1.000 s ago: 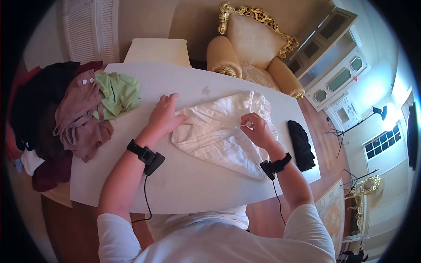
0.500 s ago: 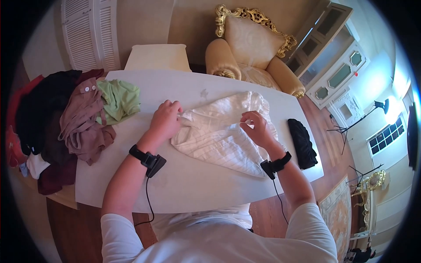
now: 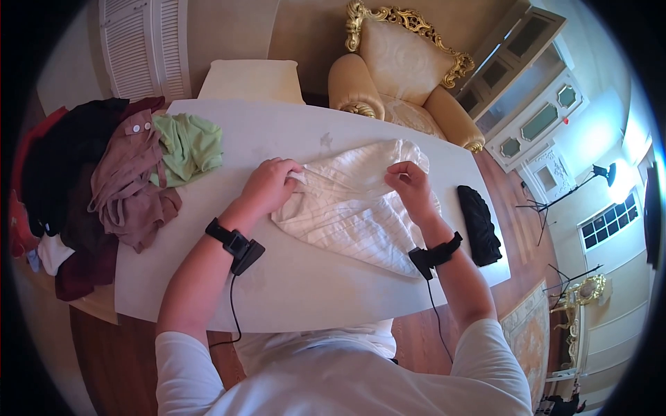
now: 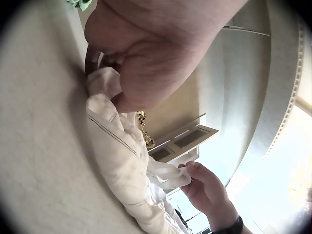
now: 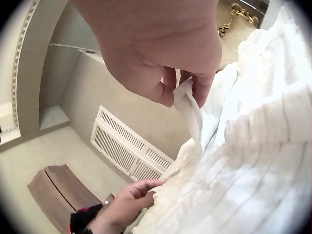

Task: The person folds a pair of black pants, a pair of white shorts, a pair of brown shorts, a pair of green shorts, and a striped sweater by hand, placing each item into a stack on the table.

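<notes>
A white garment with thin stripes [image 3: 347, 208] lies spread on the table in the head view. At its left end the left hand [image 3: 269, 186] pinches an edge of the cloth; in the left wrist view, a bunched white fold [image 4: 105, 82] sits between the thumb and fingers of the left hand [image 4: 146, 53]. Over the garment's upper right part, the right hand [image 3: 414, 193] is raised slightly. The right wrist view shows the right hand [image 5: 165, 53] pinching a narrow white strip of cloth [image 5: 189, 109] between thumb and fingertips, lifted off the rest.
On the white table [image 3: 229, 291], a light green cloth [image 3: 187, 149] and a brown garment [image 3: 125, 180] lie at the left beside a dark clothing pile [image 3: 66, 166]. A folded black item [image 3: 477, 225] lies at the right edge. A gold armchair [image 3: 402, 76] stands behind.
The left hand has shifted slightly right and its fingers have closed onto the garment's left edge. The right hand has moved a little away from the body, with the cloth between its fingertips.
</notes>
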Demonstrator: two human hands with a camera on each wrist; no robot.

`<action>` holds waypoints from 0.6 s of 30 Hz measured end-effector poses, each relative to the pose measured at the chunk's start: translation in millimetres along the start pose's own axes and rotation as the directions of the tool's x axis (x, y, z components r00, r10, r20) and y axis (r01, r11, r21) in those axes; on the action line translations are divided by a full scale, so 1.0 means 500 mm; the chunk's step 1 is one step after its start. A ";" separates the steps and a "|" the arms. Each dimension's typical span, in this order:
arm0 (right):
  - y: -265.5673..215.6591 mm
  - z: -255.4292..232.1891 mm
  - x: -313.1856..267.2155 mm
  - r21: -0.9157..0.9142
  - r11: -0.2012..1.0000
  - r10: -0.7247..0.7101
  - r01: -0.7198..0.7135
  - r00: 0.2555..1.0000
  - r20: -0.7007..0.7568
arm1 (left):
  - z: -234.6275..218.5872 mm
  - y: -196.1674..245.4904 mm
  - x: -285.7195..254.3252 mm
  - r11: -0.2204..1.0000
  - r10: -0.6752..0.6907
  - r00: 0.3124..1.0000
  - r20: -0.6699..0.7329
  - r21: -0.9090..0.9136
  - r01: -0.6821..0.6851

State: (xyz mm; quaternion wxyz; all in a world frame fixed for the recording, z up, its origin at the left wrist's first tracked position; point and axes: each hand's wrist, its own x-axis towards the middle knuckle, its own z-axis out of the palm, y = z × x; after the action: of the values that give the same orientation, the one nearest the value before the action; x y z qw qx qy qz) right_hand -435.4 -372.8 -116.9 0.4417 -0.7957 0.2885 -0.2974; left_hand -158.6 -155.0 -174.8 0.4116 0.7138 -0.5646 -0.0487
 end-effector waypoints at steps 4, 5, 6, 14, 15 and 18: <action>0.014 -0.005 0.005 0.033 0.996 0.082 -0.082 0.997 -0.003 | -0.009 0.014 -0.003 0.998 -0.058 0.998 -0.022 0.030 0.059; 0.014 -0.011 0.000 -0.059 0.994 0.090 -0.089 0.996 0.017 | -0.008 0.011 -0.004 0.997 -0.044 0.998 -0.038 0.058 0.046; 0.022 -0.016 -0.005 -0.209 0.975 0.086 -0.071 0.994 0.065 | -0.005 0.007 -0.005 0.996 -0.029 0.998 -0.054 0.087 0.033; 0.009 -0.028 -0.063 -0.545 0.804 -0.169 0.238 0.970 0.174 | -0.010 0.003 -0.006 0.985 -0.035 0.999 0.008 0.169 0.033; 0.000 -0.019 -0.075 -0.541 0.781 -0.249 0.311 0.950 0.186 | -0.012 0.004 -0.006 0.983 -0.029 0.999 0.014 0.180 0.026; -0.015 -0.009 -0.110 -0.630 0.715 -0.041 0.302 0.918 0.393 | -0.023 0.010 -0.005 0.981 -0.071 0.995 0.071 0.187 0.057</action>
State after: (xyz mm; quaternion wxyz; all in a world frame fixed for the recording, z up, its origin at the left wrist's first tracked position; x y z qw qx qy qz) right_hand -473.2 -331.9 -120.6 0.1340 -0.9648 0.2167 -0.0646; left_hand -157.2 -147.2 -165.1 0.3194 0.7643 -0.5589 -0.0370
